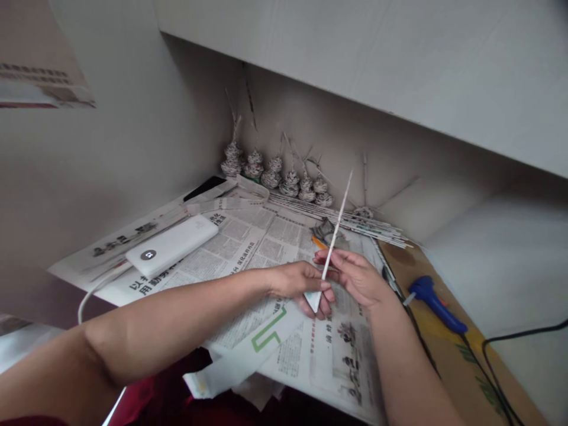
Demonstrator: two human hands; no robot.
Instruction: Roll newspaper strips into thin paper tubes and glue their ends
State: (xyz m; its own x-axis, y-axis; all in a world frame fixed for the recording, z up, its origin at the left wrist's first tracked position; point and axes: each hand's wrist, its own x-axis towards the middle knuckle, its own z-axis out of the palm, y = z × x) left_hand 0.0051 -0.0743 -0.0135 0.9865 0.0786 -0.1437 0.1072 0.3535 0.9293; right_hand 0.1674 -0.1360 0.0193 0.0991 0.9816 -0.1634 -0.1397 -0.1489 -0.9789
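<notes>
A thin, pointed white paper tube (339,225) slants upward between my hands. My left hand (296,280) grips its lower end, thumb on top and fingers curled beneath. My right hand (358,276) is closed around the tube a little higher up, with its fingertips partly behind it. From the tube's lower end, a white paper strip (239,362) with a green printed line seems to trail toward the front left, over the table edge; my left fingers hide where the two meet. An orange-handled tool (318,242) lies just behind my right hand, beside a crumpled grey piece (329,229).
Newspaper sheets (235,266) cover the table. A white power bank (173,245) with a cable lies left. Several gourd-shaped woven paper pieces (290,183) stand along the back wall, behind a bundle of paper sticks (373,228). A blue glue gun (439,305) rests on cardboard (410,266) at right.
</notes>
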